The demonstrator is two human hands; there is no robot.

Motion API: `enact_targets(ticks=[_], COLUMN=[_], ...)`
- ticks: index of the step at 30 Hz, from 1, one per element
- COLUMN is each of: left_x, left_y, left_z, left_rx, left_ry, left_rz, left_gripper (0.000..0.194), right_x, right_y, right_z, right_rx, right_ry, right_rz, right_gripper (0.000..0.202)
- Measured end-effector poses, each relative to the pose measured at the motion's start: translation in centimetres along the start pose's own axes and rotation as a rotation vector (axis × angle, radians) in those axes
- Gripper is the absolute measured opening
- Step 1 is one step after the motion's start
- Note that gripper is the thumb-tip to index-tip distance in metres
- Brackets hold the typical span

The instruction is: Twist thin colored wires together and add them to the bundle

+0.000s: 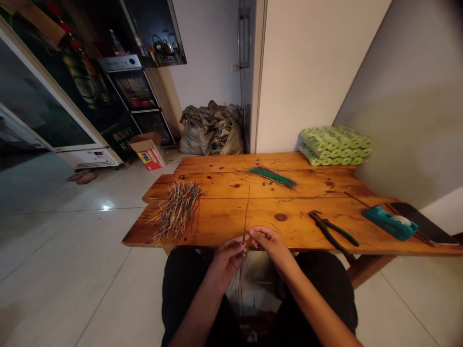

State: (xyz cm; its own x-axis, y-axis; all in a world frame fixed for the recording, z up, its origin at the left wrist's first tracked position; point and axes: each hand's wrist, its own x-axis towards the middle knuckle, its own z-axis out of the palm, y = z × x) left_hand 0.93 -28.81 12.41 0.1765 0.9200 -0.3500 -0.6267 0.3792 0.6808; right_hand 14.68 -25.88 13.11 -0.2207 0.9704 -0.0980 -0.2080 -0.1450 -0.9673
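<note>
Thin dark wires (pixel 246 212) stand roughly upright at the table's near edge, their lower ends hanging over my lap. My left hand (pixel 231 253) is closed around them, thumb against fingers. Just to the right, my right hand (pixel 266 242) pinches at the same wires with thumb and forefinger; exactly which strand it grips is too small to make out. A loose pile of many-coloured wires (pixel 179 209) lies on the left of the table. Farther back rests a bundle of green wires (pixel 273 176). Pliers with dark green handles (pixel 331 229) lie to the right of my hands.
The wooden table (pixel 224 217) spans the view before my knees. At its right are a teal tape dispenser (pixel 390 222) and a dark phone-like slab (pixel 423 221). Green-wrapped rolls (pixel 336 144) sit at the back right. Bulging sacks (pixel 211 129) and a cardboard box (pixel 149 152) stand beyond.
</note>
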Motion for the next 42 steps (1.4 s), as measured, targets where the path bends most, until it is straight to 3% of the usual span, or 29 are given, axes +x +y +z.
enact_targets(ticks=[7, 13, 24, 29, 33, 38, 42], left_x=[-0.5, -0.7, -1.4, -1.6, -1.4, -1.0, -1.0], left_y=[-0.1, -0.3, -0.6, -0.9, -0.9, 0.3, 1.7], left_z=[0.5, 0.5, 0.8, 1.1, 1.1, 0.8, 1.2], left_rx=[-0.297, -0.465, -0.642, -0.664, -0.529, -0.050, 0.194], left_ry=[-0.204, -0.225, -0.216, -0.286, -0.271, -0.162, -0.162], left_rz=[-0.219, -0.362, -0.450, -0.447, -0.354, -0.084, 0.028], left_gripper=[0.017, 0.012, 0.012, 0.013, 0.015, 0.016, 0.013], right_x=[-1.2, -1.0, -0.9, -1.1, -1.3, -1.3, -1.3], right_y=[-1.9, -1.8, -1.5, -1.9, -2.0, -1.9, -1.8], right_z=[0.3, -0.1, 0.7, 1.4, 1.6, 1.4, 1.2], right_rx=[0.169, 0.358, 0.331, 0.383, 0.386, 0.268, 0.188], right_ry=[-0.161, -0.238, -0.210, -0.228, -0.206, -0.167, -0.163], right_rz=[0.111, 0.177, 0.199, 0.177, 0.165, 0.066, -0.011], right_gripper=[0.021, 0.016, 0.016, 0.018, 0.018, 0.021, 0.021])
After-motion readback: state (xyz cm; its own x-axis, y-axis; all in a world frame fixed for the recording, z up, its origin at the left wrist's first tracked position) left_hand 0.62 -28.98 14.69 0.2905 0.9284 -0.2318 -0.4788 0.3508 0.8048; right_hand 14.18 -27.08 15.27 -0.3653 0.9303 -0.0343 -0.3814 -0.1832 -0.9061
